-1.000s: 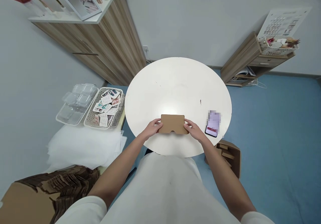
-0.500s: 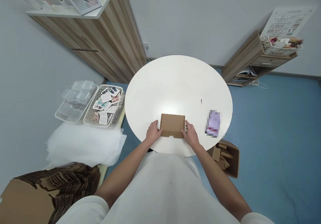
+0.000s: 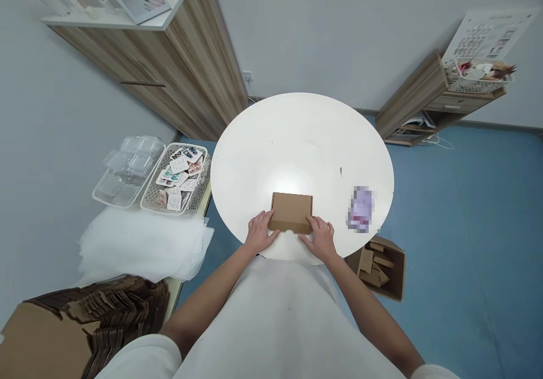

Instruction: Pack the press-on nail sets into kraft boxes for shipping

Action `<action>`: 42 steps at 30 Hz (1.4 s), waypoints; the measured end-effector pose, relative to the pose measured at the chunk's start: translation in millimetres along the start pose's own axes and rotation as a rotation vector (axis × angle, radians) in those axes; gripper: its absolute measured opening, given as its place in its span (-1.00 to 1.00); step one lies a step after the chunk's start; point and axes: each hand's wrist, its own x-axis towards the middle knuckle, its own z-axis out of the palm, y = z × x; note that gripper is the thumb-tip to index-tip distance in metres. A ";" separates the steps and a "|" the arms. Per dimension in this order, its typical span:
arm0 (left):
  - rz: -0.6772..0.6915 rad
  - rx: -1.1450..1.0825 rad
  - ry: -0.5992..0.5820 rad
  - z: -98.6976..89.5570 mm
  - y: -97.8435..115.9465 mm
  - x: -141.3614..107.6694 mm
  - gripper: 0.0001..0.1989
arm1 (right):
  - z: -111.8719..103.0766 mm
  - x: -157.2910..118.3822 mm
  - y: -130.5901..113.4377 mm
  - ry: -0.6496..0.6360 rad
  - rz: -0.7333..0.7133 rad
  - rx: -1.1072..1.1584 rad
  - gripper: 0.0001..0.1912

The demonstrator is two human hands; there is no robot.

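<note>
Brown rectangular cardboard box (image 3: 291,206) at frame centre, on white round-edged table (image 3: 301,130). Left hand (image 3: 258,233), right hand (image 3: 321,238) grip its lower corners, thumbs at front. Box folded up, lid apparently down; front tuck unclear. Brown cardboard stack (image 3: 131,322), lower left, seemingly unassembled.

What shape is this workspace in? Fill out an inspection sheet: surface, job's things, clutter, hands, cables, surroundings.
Surface: white, round-edged tabletop, bearing small dark specks.
Job's things: brown rectangular cardboard box, lid down, on the tabletop's near side.
Clutter: pixelated purple oblong item at the tabletop's right; identity obscured.
Hands: bare left hand touches the box's left near corner; bare right hand touches its right one.
Cables: thin white cable on the blue floor beside the brown wood-grain cabinet at right.
Surroundings: white perforated plastic basket holding printed cards, left; open brown cardboard carton holding cardboard pieces, right.
</note>
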 end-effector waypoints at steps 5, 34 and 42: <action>0.014 -0.106 -0.008 -0.8 -1.5 -1.8 -0.20 | -3.9 -3.3 -0.1 -0.039 -0.041 0.114 -0.28; -0.047 -0.188 0.172 -38.6 25.9 20.9 -0.51 | -59.8 32.5 -17.8 -0.008 0.212 0.552 -0.50; -0.081 -0.301 0.144 -44.2 26.8 17.7 -0.53 | -57.6 28.5 -10.1 -0.050 0.242 0.743 -0.50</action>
